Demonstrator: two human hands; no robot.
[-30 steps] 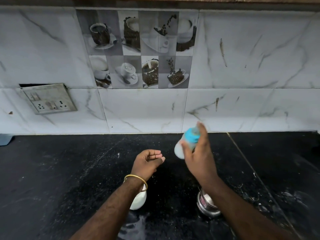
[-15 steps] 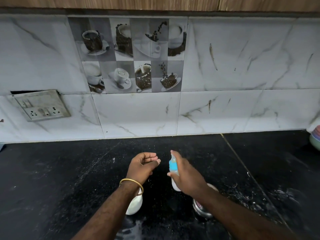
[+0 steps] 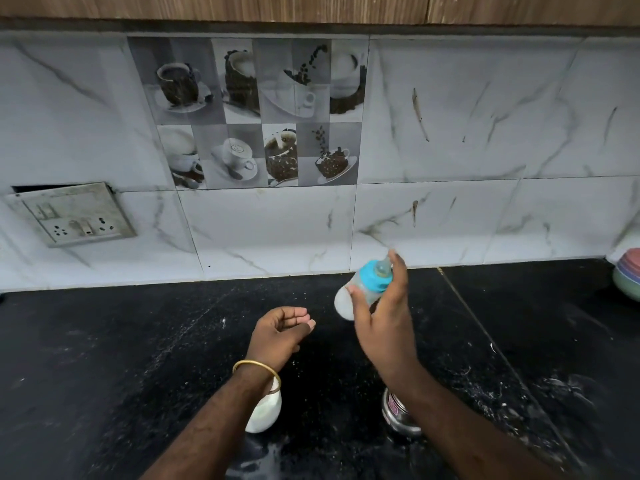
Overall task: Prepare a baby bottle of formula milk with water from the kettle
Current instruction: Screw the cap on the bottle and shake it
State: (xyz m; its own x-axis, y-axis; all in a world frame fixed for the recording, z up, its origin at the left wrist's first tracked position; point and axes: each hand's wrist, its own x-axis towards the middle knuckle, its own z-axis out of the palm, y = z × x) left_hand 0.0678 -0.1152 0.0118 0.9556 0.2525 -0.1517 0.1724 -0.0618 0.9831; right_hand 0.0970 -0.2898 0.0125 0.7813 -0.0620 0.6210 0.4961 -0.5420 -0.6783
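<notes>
The right hand grips a tilted baby bottle above the black countertop; the left hand is loosely curled and empty, before a marble-tiled wall.

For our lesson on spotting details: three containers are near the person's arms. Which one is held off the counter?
The baby bottle with the blue collar, in the right hand. The white cup and steel container sit on the counter.
</notes>
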